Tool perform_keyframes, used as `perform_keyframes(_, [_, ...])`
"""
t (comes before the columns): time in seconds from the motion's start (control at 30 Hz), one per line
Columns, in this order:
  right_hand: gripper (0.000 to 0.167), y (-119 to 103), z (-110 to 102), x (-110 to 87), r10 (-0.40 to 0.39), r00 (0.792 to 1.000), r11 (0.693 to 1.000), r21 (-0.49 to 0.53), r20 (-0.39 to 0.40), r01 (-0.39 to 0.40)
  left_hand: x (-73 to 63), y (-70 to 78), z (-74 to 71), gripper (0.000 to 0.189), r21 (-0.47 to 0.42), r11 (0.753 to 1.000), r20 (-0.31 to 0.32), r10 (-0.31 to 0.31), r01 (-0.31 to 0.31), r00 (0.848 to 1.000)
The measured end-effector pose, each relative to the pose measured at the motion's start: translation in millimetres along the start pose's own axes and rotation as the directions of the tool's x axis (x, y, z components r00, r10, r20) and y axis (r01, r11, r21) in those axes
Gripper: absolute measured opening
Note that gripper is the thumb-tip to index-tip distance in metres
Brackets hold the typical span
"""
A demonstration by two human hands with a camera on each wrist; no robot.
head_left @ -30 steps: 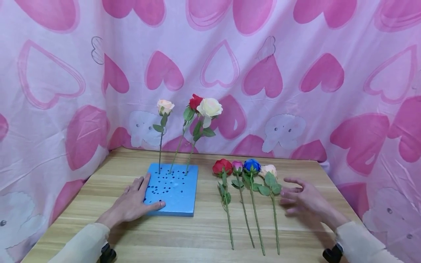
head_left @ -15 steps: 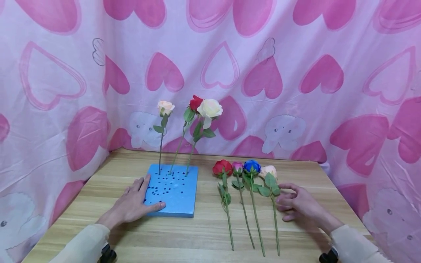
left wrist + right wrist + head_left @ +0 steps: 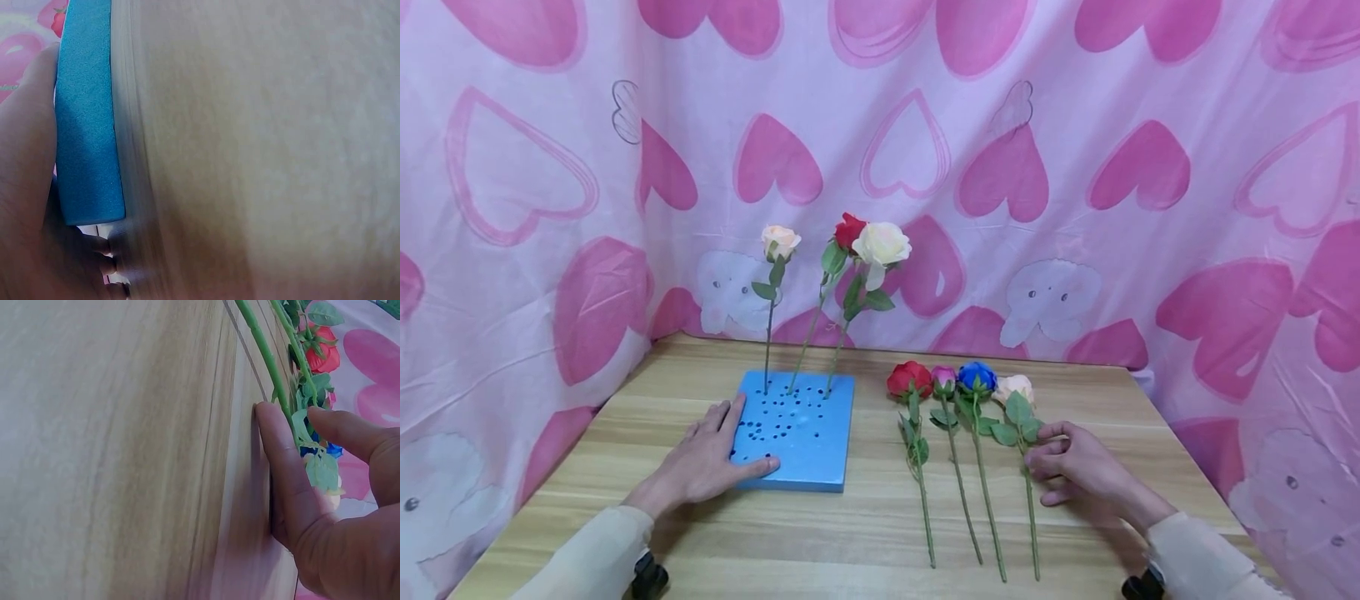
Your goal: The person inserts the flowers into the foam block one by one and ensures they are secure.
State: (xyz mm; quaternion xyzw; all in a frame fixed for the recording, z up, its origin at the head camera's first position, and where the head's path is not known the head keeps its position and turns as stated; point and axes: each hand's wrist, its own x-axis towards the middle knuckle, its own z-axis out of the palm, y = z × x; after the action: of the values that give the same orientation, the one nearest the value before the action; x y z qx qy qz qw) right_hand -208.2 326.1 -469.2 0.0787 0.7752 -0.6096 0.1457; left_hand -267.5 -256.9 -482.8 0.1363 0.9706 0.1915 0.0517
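Note:
My left hand [image 3: 703,458] rests with spread fingers on the left edge of a blue foam block [image 3: 808,467] pierced with small holes. In the left wrist view, the block's side [image 3: 90,125] lies along that hand. Standing in the block are a pale peach rose [image 3: 780,242], a red rose [image 3: 848,230] and a white rose [image 3: 882,244]. My right hand [image 3: 1086,467] is at the stem of a light pink rose [image 3: 1015,389] lying on the table. In the right wrist view, the green stem [image 3: 265,356] runs between its parted thumb and finger, the fingertip right at the stem.
Left of the light pink rose lie a blue rose [image 3: 976,377], a purple-pink rose [image 3: 943,380] and a red rose [image 3: 910,379], stems toward me. They rest on a wooden table [image 3: 820,542]. A pink heart-patterned curtain [image 3: 902,150] hangs behind and at both sides.
My right hand has moved left from beside the light pink rose to its stem, with its fingers drawing closer together. My left hand and the block have stayed put.

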Motion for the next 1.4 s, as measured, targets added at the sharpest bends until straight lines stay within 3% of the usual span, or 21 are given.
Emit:
perform_keyframes(0.2, [0.066, -4, 6, 0.8, 0.029, 0.998, 0.997, -0.068, -0.048, -0.032, 1.1, 0.0, -1.0, 0.134, 0.000, 1.000, -0.005, 0.003, -0.003, 1.000])
perform_keyframes(0.6, [0.058, -8, 18, 2.7, 0.037, 0.989, 0.982, -0.179, -0.145, -0.063, 0.6, 0.8, -1.6, 0.134, -0.001, 1.000, -0.016, 0.012, -0.012, 1.000])
perform_keyframes(0.93, [0.049, -10, 20, 4.0, 0.041, 0.984, 0.975, -0.207, -0.175, -0.077, -0.8, 1.2, -2.4, 0.133, -0.012, 1.000, -0.017, 0.012, -0.012, 1.000])
perform_keyframes(1.1, [0.048, -8, 17, 3.0, 0.036, 0.986, 0.979, -0.195, -0.162, -0.068, -0.6, 0.1, -1.5, 0.133, -0.011, 1.000, -0.018, 0.016, -0.017, 1.000])
perform_keyframes(1.4, [0.049, -5, 3, 1.3, 0.037, 0.998, 0.994, -0.105, -0.043, -0.041, -1.4, -0.2, -1.2, 0.133, -0.011, 1.000, -0.019, 0.025, -0.026, 0.999])
